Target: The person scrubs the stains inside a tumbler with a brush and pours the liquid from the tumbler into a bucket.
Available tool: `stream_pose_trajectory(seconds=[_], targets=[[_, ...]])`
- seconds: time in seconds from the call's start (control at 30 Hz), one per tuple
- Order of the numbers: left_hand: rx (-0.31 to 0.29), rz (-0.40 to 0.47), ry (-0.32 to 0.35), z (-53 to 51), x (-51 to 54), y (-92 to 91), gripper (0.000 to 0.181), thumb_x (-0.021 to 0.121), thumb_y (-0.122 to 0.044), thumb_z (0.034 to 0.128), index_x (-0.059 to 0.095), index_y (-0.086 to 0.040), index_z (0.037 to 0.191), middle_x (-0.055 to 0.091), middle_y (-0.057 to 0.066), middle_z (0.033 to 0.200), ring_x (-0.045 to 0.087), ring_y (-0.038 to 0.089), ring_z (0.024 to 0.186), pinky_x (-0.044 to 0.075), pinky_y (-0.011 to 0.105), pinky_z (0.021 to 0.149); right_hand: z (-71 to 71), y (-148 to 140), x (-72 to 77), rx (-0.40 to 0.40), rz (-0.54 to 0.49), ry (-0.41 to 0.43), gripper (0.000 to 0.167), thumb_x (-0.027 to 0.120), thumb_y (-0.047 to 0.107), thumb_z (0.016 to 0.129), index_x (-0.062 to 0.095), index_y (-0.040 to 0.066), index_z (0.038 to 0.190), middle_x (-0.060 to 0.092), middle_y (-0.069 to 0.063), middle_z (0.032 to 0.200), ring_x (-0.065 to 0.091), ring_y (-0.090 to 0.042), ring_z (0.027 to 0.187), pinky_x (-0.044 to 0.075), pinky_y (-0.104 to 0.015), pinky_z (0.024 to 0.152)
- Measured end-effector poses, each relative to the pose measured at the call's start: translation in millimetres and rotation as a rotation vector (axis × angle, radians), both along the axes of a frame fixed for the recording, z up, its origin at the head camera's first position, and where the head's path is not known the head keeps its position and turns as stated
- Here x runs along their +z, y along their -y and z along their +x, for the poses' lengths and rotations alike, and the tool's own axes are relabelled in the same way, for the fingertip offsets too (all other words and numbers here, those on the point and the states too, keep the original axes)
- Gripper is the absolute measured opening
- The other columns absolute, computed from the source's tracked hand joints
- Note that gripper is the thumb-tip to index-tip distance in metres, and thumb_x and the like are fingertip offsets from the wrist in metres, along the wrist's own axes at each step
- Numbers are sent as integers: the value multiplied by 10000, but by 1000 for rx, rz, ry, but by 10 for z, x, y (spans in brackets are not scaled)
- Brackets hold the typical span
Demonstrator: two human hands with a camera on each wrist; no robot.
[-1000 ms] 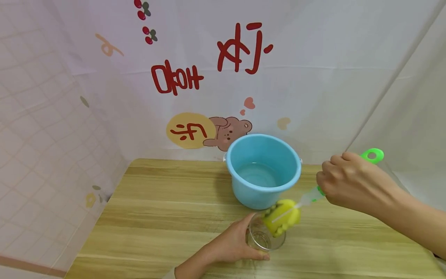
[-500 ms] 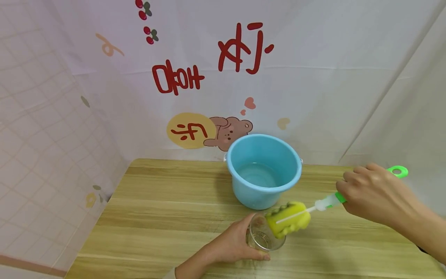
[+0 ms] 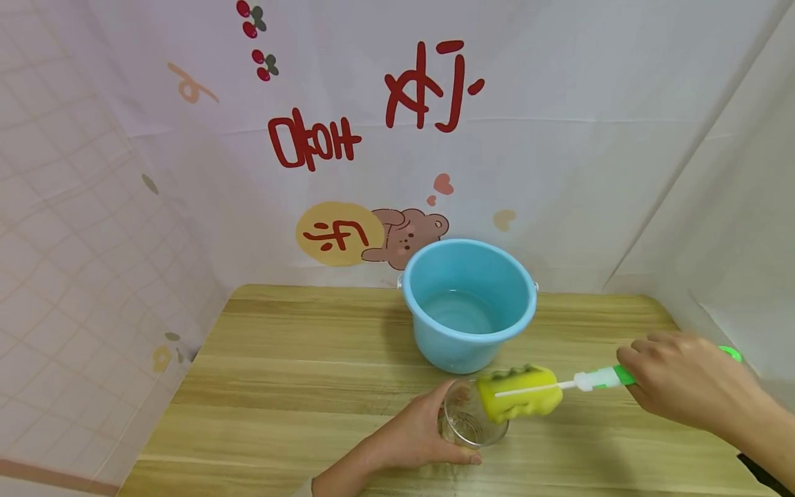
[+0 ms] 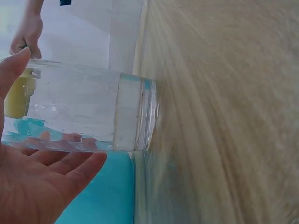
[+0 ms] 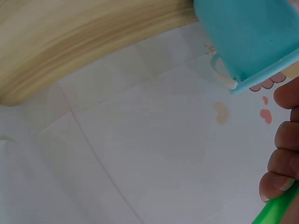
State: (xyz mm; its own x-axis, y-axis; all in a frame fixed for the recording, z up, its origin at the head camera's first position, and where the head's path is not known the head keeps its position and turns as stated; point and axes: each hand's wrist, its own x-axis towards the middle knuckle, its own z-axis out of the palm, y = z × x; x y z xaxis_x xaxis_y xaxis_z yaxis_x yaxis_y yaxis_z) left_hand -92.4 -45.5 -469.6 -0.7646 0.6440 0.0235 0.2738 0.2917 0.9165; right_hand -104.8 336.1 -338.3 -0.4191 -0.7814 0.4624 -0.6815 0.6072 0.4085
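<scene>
A clear glass (image 3: pixel 462 422) stands on the table near its front, with my left hand (image 3: pixel 417 429) curled round its left side. In the left wrist view the fingers and thumb lie along the wall of the glass (image 4: pixel 79 105). My right hand (image 3: pixel 689 379) grips the green and white handle of a brush at the right. The brush's yellow sponge head (image 3: pixel 524 395) is at the mouth of the glass, its tip just inside the rim. The right wrist view shows curled fingers (image 5: pixel 282 156) round the green handle (image 5: pixel 276 210).
A light blue bucket (image 3: pixel 464 352) with some water in it stands behind the glass on the wooden table (image 3: pixel 279 386). A white cloth (image 3: pixel 559 172) with red characters and a bear print hangs behind the table.
My right hand has moved right and toward the front with the brush, which now lies nearer level. The sponge has shifted a little to the right. My left hand and the glass have stayed in place.
</scene>
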Motion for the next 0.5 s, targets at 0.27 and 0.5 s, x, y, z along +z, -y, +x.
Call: stream_pose_trajectory(seconds=[0.27,0.5], targets=[[6,-15,-11,2,3,-2,874,923,-437,802,450,-242,1510,592,-58,1401,564,125,1270,473,300,1048,71,-57,-131,-25,-45,1,379,194,286,1039,297,225,680,135,163,677,89,-5,634,101,-155,509],[5,-8,6,4,1,-6,866,930,-416,799,461,-231,1503,593,-56,1402,558,115,1271,482,297,1031,116,-128,-291,-52,-77,2,387,191,308,1041,306,221,683,158,164,670,101,3,621,96,-154,501]])
